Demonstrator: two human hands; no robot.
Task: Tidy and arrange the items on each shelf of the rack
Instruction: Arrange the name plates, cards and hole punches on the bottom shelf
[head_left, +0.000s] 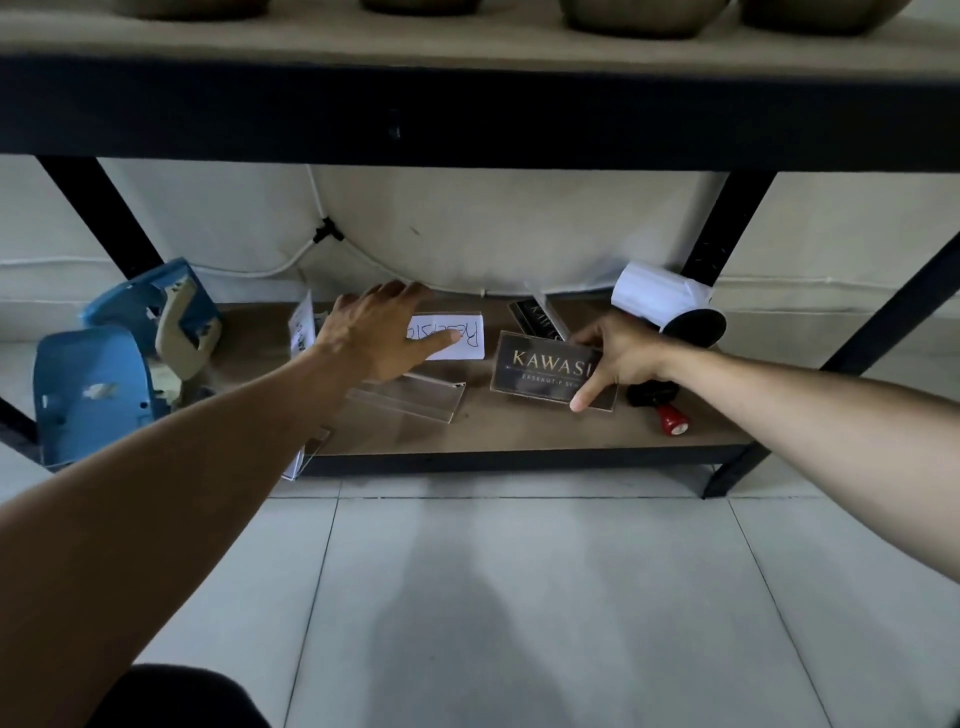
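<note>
A person reaches with both arms into the bottom shelf (519, 431) of a black-framed rack, where desk signs and office gear lie scattered. The left hand (382, 332) hovers, fingers spread and grasping nothing, just above a white handwritten card (465, 338) standing near the back; whether the thumb touches it cannot be told. The right hand (615, 358) pinches the right edge of a dark sign (540, 366) lettered "KAWAS…", forefinger pressed down its front, holding it tilted upright on the board. A second dark sign (535, 319) stands just behind it. A clear holder (410, 397) lies flat between the two hands. At left sit two blue punches (98, 384); at right a white roll (660, 296) on a black core and a red-tipped stamp (667, 418) rest beside the wrist.

The step in hand looks to be standing and lining up the signs. It would go best by keeping the dark sign steady with the pinch while the free hand gathers the white card, then setting both faces forward in one row, clear of the flat holder so nothing tips.
</note>
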